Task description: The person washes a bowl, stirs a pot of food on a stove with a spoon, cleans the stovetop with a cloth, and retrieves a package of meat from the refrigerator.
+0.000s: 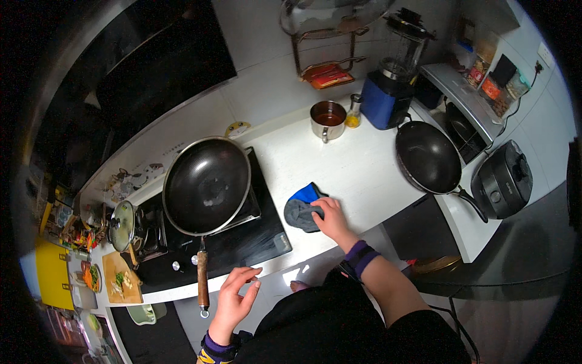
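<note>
My right hand [334, 220] grips a bunched grey and blue cloth [300, 211], which rests on the white countertop beside the black glass cooktop [273, 248]. Its thumb and fingers press into the right side of the cloth. My left hand [236, 295] is empty, its fingers apart, in front of the counter edge. Just left of that hand, without contact, is the wooden handle [203, 282] of a large wok [207, 182]. The wok sits on the cooktop's right burner, with a few pale patches on its dark inside.
A steel cup [328, 120] of dark liquid stands by a small glass bottle [353, 111] and a blender [386, 98]. Further right are a second wok [428, 157] and a rice cooker [502, 182]. A lidded pot [122, 226] and cutting board [120, 280] with chopped food are left.
</note>
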The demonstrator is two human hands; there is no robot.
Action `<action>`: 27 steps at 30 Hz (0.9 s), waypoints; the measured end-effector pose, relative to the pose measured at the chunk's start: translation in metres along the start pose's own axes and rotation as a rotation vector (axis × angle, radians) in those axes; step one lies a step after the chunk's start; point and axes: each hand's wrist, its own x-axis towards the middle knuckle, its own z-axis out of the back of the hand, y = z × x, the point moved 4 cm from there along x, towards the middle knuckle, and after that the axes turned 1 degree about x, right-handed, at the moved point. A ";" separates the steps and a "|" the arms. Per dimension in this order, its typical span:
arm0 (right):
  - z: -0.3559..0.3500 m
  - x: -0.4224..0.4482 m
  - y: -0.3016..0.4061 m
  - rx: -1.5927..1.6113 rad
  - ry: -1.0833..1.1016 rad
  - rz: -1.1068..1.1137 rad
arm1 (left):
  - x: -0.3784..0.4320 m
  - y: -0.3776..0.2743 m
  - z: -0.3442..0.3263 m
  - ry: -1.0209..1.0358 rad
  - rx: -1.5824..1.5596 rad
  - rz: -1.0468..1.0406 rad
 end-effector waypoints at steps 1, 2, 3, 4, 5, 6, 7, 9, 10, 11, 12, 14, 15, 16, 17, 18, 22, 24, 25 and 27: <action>0.020 0.000 0.002 -0.071 0.005 -0.040 | 0.005 -0.004 -0.008 0.024 -0.005 0.002; 0.040 -0.003 -0.010 -0.119 -0.026 -0.059 | 0.010 -0.007 -0.015 0.048 -0.009 0.004; 0.062 -0.006 -0.023 -0.169 -0.060 -0.081 | 0.015 -0.012 -0.023 0.075 -0.014 0.002; 0.081 -0.007 -0.036 -0.215 -0.088 -0.101 | 0.020 -0.015 -0.032 0.104 -0.036 0.008; 0.107 -0.011 -0.051 -0.231 -0.143 -0.099 | 0.027 -0.019 -0.042 0.125 -0.048 0.005; 0.135 -0.014 -0.066 -0.250 -0.200 -0.098 | 0.035 -0.023 -0.052 0.148 -0.061 -0.001; 0.166 -0.015 -0.067 -0.281 -0.225 -0.110 | 0.041 -0.025 -0.064 0.190 -0.100 0.008; 0.230 -0.022 -0.077 -0.382 -0.289 -0.151 | 0.055 -0.033 -0.088 0.245 -0.138 0.005; 0.260 -0.028 -0.086 -0.449 -0.325 -0.180 | 0.065 -0.037 -0.101 0.287 -0.117 -0.011; 0.285 -0.035 -0.095 -0.509 -0.358 -0.230 | 0.075 -0.040 -0.114 0.295 -0.111 -0.033; 0.309 -0.043 -0.104 -0.571 -0.388 -0.284 | 0.085 -0.041 -0.127 0.305 -0.107 -0.056; 0.352 -0.058 -0.119 -0.700 -0.396 -0.441 | 0.104 -0.043 -0.153 0.320 -0.110 -0.073; 0.371 -0.067 -0.126 -0.784 -0.353 -0.566 | 0.113 -0.043 -0.165 0.339 -0.114 -0.076; 0.386 -0.074 -0.135 -0.858 -0.275 -0.700 | 0.119 -0.045 -0.178 0.358 -0.121 -0.072; 0.396 -0.079 -0.143 -0.878 -0.163 -0.817 | 0.124 -0.047 -0.190 0.378 -0.125 -0.066; 0.402 -0.086 -0.151 -0.887 -0.026 -0.927 | 0.128 -0.049 -0.202 0.401 -0.131 -0.051; 0.402 -0.105 -0.172 -0.872 0.139 -0.951 | 0.134 -0.064 -0.233 0.496 -0.122 -0.064; 0.395 -0.110 -0.173 -0.833 0.162 -0.927 | 0.134 -0.068 -0.241 0.523 -0.128 -0.072; 0.391 -0.112 -0.170 -0.814 0.174 -0.915 | 0.132 -0.066 -0.241 0.521 -0.125 -0.071; 0.384 -0.119 -0.160 -0.691 0.308 -0.834 | 0.132 -0.065 -0.244 0.522 -0.122 -0.075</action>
